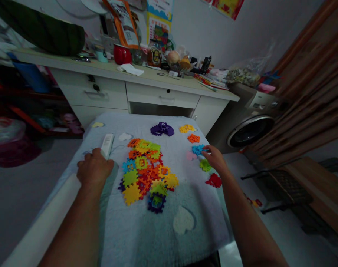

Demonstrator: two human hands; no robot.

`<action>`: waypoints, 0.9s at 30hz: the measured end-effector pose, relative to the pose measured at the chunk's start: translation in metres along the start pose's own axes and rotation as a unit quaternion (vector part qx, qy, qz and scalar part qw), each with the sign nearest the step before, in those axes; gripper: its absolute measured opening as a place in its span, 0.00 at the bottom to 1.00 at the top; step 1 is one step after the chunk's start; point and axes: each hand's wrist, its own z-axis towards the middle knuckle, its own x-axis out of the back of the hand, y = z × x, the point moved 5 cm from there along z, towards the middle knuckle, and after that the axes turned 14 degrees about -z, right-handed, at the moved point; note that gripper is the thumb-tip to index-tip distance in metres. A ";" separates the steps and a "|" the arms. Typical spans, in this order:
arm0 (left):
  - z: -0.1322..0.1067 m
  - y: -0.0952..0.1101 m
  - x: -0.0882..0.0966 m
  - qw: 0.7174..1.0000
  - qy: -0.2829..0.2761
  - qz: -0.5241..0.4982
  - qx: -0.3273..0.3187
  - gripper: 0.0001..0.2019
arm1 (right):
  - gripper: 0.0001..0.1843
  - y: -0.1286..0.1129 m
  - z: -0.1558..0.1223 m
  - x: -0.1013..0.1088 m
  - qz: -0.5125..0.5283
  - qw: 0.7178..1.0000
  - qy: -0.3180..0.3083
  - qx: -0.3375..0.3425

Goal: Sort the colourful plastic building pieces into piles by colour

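Observation:
My right hand (215, 158) reaches to the right side of the cloth-covered table, its fingertips closed on the edge of a blue toothed plastic piece (197, 149). That piece stands in a column of small colour groups: yellow (186, 128) and orange (193, 138) above, green (204, 165) and red (214, 180) below. My left hand (94, 167) rests on the left of the table with the thumb spread, beside a white oblong object (107, 144); its fingertips are partly hidden. Between my hands lies a mixed pile of interlocking plastic pieces (146, 168). Purple pieces (162, 129) sit at the far side.
A light blue cloth with heart patterns (169, 244) covers the table. Behind it stands a cluttered white desk (146, 87) with drawers, holding a watermelon (52, 35) and jars. A washing machine (248, 118) is at the right, near a wooden bench (316, 185).

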 end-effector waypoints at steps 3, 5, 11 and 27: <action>0.002 -0.004 0.001 1.000 0.009 -0.020 0.000 0.27 | 0.11 -0.050 -0.019 -0.014 0.057 0.992 -0.077 0.087; 0.004 -0.007 0.000 0.998 0.024 -0.056 -0.015 0.27 | 0.10 -0.085 -0.032 -0.025 0.089 0.975 -0.141 0.150; 0.011 -0.014 0.000 0.986 0.080 -0.140 -0.051 0.27 | 0.08 -0.151 -0.045 -0.049 0.071 0.950 -0.212 0.219; 0.019 -0.005 -0.018 0.965 0.067 -0.240 -0.082 0.26 | 0.09 -0.144 -0.039 -0.082 0.207 0.918 -0.306 0.140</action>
